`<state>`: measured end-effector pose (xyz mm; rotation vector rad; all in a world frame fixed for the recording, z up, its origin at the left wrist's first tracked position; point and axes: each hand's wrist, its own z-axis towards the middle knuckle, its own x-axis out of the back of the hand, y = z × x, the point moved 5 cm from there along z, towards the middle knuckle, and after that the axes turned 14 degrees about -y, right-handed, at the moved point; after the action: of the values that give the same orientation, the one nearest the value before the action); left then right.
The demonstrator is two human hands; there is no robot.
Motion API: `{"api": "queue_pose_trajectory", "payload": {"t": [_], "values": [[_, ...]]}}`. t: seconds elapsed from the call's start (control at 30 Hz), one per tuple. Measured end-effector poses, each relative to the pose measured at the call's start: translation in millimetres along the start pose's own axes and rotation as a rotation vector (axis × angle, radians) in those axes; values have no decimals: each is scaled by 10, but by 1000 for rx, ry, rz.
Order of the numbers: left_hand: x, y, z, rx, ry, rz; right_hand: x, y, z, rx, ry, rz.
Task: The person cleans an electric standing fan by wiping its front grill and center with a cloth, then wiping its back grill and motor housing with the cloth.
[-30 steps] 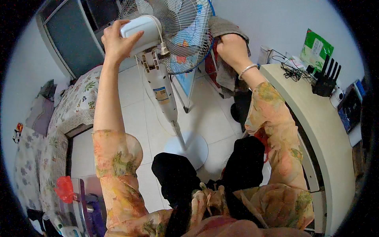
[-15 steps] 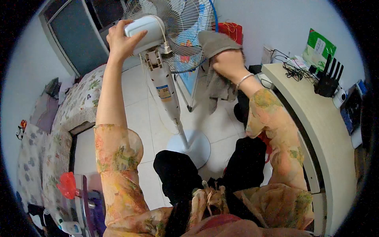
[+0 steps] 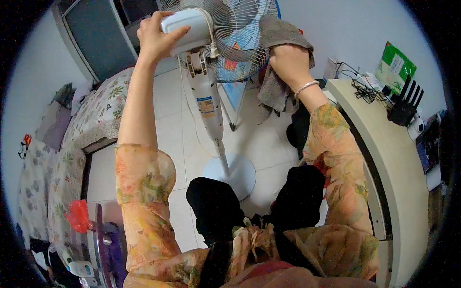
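Note:
A white standing fan tilts in front of me, its motor housing (image 3: pixel 189 29) turned my way. My left hand (image 3: pixel 156 38) wraps round the back of that housing, thumb across the near side. In my right hand (image 3: pixel 290 67) is a grey cloth (image 3: pixel 283 32), bunched up, part of it spread above the knuckles and part hanging below. Hand and cloth are at the right rim of the wire grille (image 3: pixel 240 36); whether the cloth touches the wires I cannot tell. The power cord with its plug (image 3: pixel 213 50) is looped around the housing.
The fan's round base (image 3: pixel 235 175) stands on the tiled floor close to my knees. To the right runs a pale desk (image 3: pixel 384 144) with a black router (image 3: pixel 402 108) and tangled cables (image 3: pixel 367 91). A bed (image 3: pixel 103 103) is on the left, and a red plastic bag (image 3: pixel 78 216) hangs nearby.
The view has shifted slightly. The grey cloth has flipped and now spreads upward above my right hand, which has risen a little. My left hand keeps its grip on the fan housing.

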<state>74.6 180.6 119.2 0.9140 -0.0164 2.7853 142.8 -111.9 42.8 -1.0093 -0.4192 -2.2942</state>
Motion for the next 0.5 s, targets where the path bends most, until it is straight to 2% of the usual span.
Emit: {"api": "queue_pose_trajectory", "payload": {"t": [0.1, 0.13, 0.23, 0.27, 0.5], "values": [[-60, -63, 8, 31, 2, -25, -66, -221, -37, 276, -39, -59], [-85, -105, 36, 33, 7, -34, 15, -270, -76, 348, 53, -24], [-18, -15, 9, -11, -7, 11, 127, -76, 107, 25, -16, -34], [-20, -14, 5, -6, 4, 36, 208, -28, 195, -62, 29, 34], [-80, -7, -12, 104, -5, 45, 464, -109, 754, 22, 151, -5]]}}
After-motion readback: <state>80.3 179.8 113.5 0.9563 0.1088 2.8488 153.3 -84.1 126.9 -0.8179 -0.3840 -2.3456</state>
